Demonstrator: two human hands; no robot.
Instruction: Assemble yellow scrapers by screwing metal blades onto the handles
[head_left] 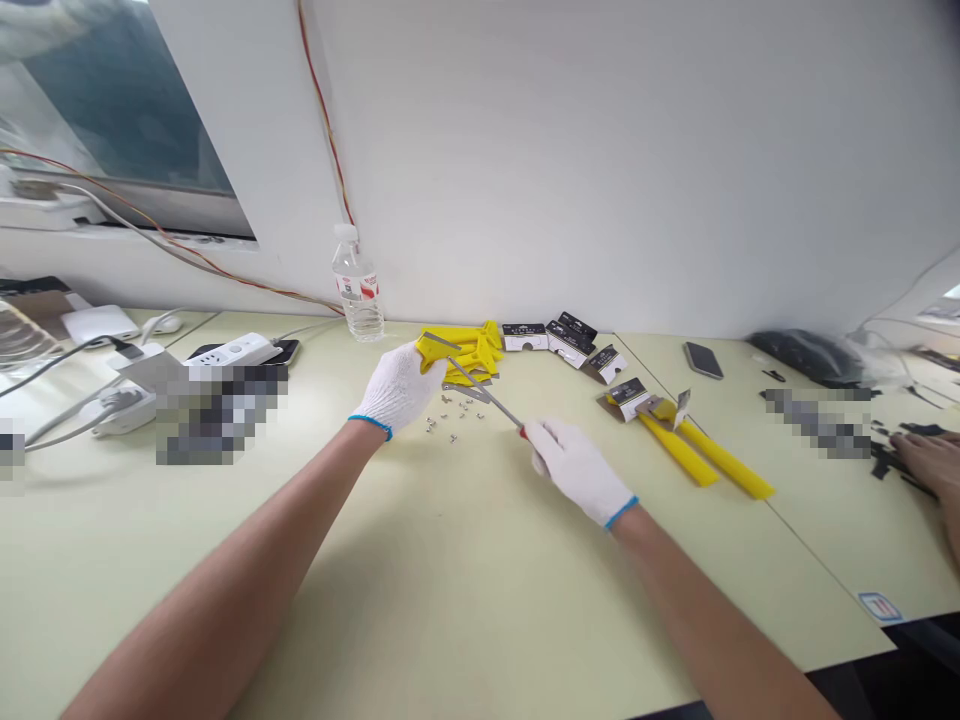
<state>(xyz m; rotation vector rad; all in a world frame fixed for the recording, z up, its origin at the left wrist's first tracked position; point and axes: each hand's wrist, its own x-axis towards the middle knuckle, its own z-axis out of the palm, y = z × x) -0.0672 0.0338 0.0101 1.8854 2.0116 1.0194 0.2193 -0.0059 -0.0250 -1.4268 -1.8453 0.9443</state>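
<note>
My left hand, in a white knit glove, is closed around a yellow plastic part with a thin dark edge along it. My gloved right hand grips a screwdriver, its handle mostly hidden apart from a bit of red. The long metal shaft points up and left, with its tip at the yellow part; I cannot tell whether they touch. Behind the left hand lies a pile of yellow plastic parts. Several small metal screws or fittings are scattered on the table between the hands.
Printed cards lie along the wall. Two long yellow-handled tools rest at right beside a phone. A water bottle stands at the back left, near a power strip. Another person's hand is at far right.
</note>
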